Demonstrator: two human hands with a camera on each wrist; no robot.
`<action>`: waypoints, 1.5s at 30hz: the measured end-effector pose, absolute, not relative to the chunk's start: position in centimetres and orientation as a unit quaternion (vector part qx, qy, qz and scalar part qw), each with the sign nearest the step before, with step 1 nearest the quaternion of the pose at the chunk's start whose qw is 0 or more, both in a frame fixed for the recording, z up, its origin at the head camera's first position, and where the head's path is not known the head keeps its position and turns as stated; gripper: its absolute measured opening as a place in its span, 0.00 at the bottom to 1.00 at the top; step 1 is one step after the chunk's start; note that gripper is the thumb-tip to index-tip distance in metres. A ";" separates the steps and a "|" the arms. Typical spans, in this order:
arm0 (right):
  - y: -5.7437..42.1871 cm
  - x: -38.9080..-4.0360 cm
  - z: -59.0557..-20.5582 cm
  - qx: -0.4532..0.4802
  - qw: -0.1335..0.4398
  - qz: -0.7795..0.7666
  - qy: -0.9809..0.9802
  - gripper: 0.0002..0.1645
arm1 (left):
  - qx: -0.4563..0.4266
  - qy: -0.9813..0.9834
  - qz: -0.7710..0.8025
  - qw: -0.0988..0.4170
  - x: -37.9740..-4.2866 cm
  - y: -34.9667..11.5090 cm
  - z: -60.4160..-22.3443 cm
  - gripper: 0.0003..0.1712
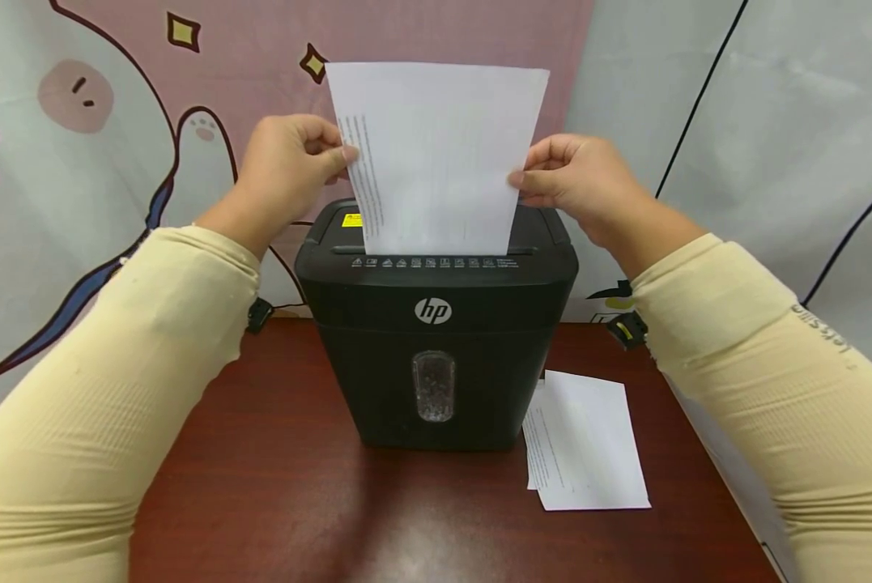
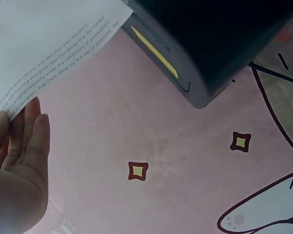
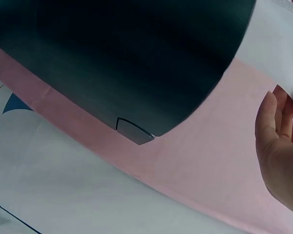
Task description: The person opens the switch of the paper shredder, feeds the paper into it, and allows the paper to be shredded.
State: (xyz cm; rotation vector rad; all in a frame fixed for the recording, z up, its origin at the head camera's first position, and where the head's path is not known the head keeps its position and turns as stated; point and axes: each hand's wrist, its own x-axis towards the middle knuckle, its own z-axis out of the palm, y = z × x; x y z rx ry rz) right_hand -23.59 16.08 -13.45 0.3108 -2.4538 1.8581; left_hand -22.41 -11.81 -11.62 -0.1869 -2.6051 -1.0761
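Observation:
A white sheet of paper (image 1: 439, 154) with lines of print along its left side stands upright over the black HP paper shredder (image 1: 377, 364). Its lower edge meets the feed slot on top. My left hand (image 1: 297, 162) pinches the sheet's left edge between thumb and fingers, as the left wrist view shows close up at the printed margin of the paper (image 2: 53, 53). On the opposite edge, my right hand (image 1: 577, 178) pinches the sheet at about the same height. In the right wrist view, part of that hand (image 3: 283, 146) shows beside the shredder's dark side (image 3: 136, 63).
Several printed sheets (image 1: 592, 445) lie overlapped on the brown table (image 1: 261, 486), right of the shredder. A cartoon-patterned cloth (image 1: 443, 24) hangs close behind it. Small dark clip-like objects (image 1: 259, 314) sit near the table's back edge on both sides.

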 end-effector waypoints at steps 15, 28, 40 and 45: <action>16.1 -23.8 -13.5 0.098 0.002 0.573 -0.814 0.05 | -0.077 -0.918 -0.358 0.153 -22.7 -11.6 -12.1 0.13; 16.0 -24.1 -13.7 0.109 0.039 0.562 -0.819 0.07 | -0.090 -0.909 -0.368 0.172 -22.5 -11.6 -12.3 0.12; 15.6 -23.8 -13.8 0.121 0.060 0.560 -0.818 0.08 | -0.081 -0.908 -0.372 0.175 -22.3 -11.9 -12.3 0.12; 15.6 -23.7 -13.9 0.132 0.065 0.515 -0.845 0.08 | -0.081 -0.904 -0.377 0.183 -22.2 -12.1 -12.4 0.11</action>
